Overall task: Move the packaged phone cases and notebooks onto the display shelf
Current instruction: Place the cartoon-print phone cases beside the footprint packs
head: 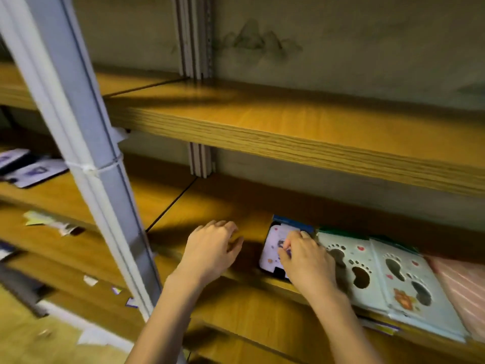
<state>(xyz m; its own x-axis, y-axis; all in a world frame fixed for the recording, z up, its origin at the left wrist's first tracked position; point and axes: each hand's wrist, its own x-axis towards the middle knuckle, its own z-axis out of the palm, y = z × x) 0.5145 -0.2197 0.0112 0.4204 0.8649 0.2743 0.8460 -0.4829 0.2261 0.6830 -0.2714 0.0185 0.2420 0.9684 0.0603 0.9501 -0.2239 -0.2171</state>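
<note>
Left hand (212, 248) loose, fingers slightly curled, holding nothing, low over the wooden shelf (223, 203). Right hand (307, 261) apart from it, fingers bent down onto a packaged phone case (271, 252) lying flat on the same shelf; grip or mere press cannot be told. Two footprint-cover notebooks (409, 279) lie flat just right of the case. Pink striped packet (462, 285) beyond them. Grey post (105, 179) stands at left.

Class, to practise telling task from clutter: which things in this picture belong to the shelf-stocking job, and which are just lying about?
Job: phone case, held by the right hand; footprint notebooks beside it; wooden shelf; left hand, open, left of the case.
Lying about: paper scraps at lower left; grey post.
</note>
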